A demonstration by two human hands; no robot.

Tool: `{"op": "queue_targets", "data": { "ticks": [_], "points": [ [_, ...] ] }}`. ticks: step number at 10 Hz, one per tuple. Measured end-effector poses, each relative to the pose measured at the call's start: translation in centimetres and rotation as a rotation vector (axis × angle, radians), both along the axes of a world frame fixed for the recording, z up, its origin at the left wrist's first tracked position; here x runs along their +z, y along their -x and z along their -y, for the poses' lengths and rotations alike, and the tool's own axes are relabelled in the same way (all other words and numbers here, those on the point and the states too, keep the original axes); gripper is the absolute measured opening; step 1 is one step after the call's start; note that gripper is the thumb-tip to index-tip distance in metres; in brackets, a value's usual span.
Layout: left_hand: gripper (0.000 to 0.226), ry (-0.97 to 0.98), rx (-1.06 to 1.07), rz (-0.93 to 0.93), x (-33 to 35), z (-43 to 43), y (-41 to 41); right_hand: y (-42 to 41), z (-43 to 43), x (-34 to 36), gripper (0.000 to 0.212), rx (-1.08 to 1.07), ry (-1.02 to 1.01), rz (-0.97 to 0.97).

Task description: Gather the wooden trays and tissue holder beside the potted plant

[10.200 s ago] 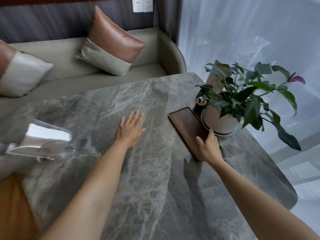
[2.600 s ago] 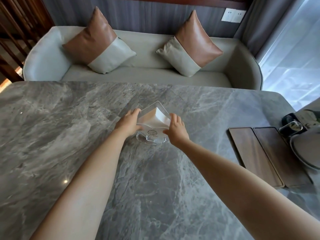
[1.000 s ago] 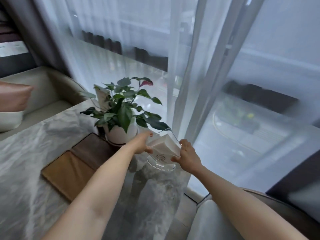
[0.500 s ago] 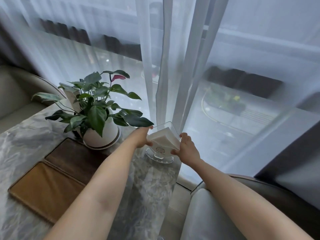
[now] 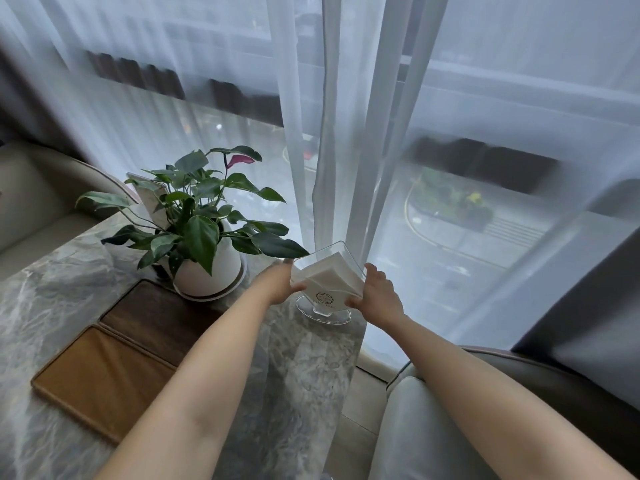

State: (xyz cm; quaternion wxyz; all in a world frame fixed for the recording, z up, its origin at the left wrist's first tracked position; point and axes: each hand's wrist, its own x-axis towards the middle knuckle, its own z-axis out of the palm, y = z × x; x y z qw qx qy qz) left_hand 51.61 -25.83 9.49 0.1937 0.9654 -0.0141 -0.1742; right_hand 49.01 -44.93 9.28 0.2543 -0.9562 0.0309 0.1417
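A clear tissue holder [image 5: 327, 284] with white tissues stands on its round base at the marble table's corner, just right of the potted plant [image 5: 204, 237]. My left hand [image 5: 277, 282] grips its left side and my right hand [image 5: 375, 294] its right side. Two wooden trays lie side by side to the plant's left: a dark tray [image 5: 152, 317] against the white pot and a lighter brown tray [image 5: 104, 375] nearer me. My left forearm crosses over the dark tray's near end.
The marble table [image 5: 52, 296] ends right beside the holder's base. Sheer white curtains [image 5: 332, 133] hang just behind it. A grey armchair [image 5: 433, 427] sits below on the right, a beige sofa [image 5: 31, 209] at far left.
Over the last second the holder has come down beside the plant and its base now rests on the table corner. Both hands stay on it.
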Motion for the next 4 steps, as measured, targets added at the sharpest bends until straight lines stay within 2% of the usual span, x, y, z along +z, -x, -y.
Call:
{"op": "queue_targets", "data": {
  "ticks": [2,3,4],
  "points": [
    [0.072,-0.158,-0.082,-0.037,2.3,-0.7,3.1,1.7,-0.4,1.8,0.087,0.077,0.033,0.126],
    [0.058,-0.292,-0.127,0.002,4.8,-0.6,4.9,2.5,-1.2,3.0,0.081,0.121,0.019,0.205],
    [0.046,-0.425,-0.141,0.242,7.2,-0.5,6.1,2.8,-2.4,5.0,0.076,0.185,0.02,0.328]
  ]
}}
